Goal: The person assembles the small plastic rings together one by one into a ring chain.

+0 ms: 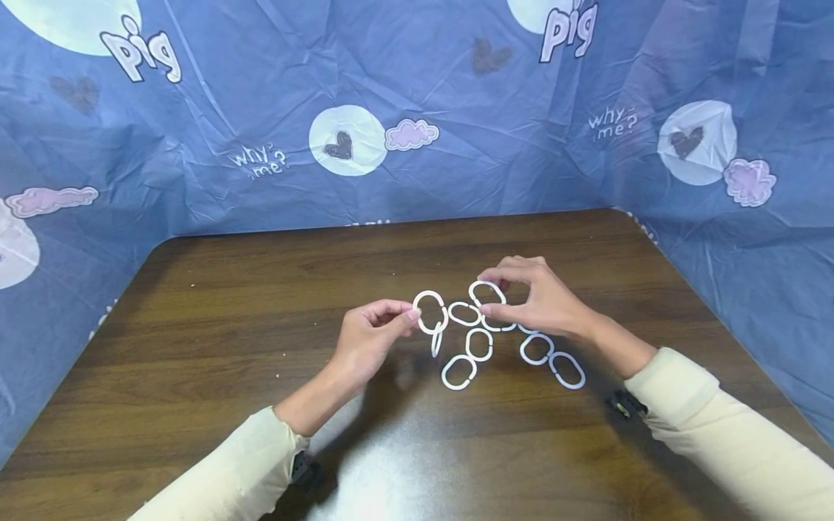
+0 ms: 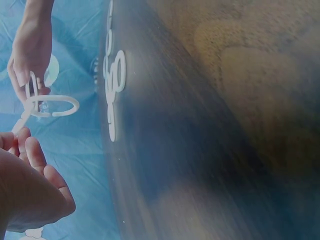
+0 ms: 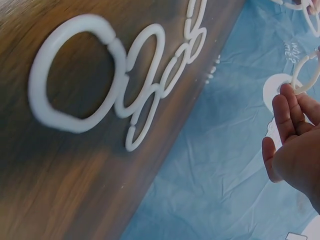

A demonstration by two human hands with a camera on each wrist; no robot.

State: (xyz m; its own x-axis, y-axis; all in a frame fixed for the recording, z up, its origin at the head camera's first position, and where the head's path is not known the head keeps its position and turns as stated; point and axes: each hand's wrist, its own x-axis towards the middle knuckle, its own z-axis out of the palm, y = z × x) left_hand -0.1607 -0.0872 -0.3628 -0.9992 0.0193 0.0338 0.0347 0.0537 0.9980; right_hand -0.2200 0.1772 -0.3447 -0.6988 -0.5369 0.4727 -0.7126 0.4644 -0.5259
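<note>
In the head view, my left hand [image 1: 366,340] pinches a white plastic ring link [image 1: 429,293] between thumb and fingertips. A second white link [image 1: 434,346] hangs from its lower side. To the right, my right hand [image 1: 544,300] pinches another white link [image 1: 502,292] by its right side, thumb below and fingers above. The right wrist view shows that link [image 3: 299,91] at the right fingertips, apart from the left hand's links [image 3: 308,15]. Both hands are raised over the table, the two held links close together side by side.
Several more white links lie on the brown wooden table [image 1: 228,325] under and beside the right hand, including an outer link [image 1: 583,378] at the right and a near link [image 1: 445,381]. Some are partly hidden by that hand. A blue printed cloth [image 1: 417,181] hangs behind the table.
</note>
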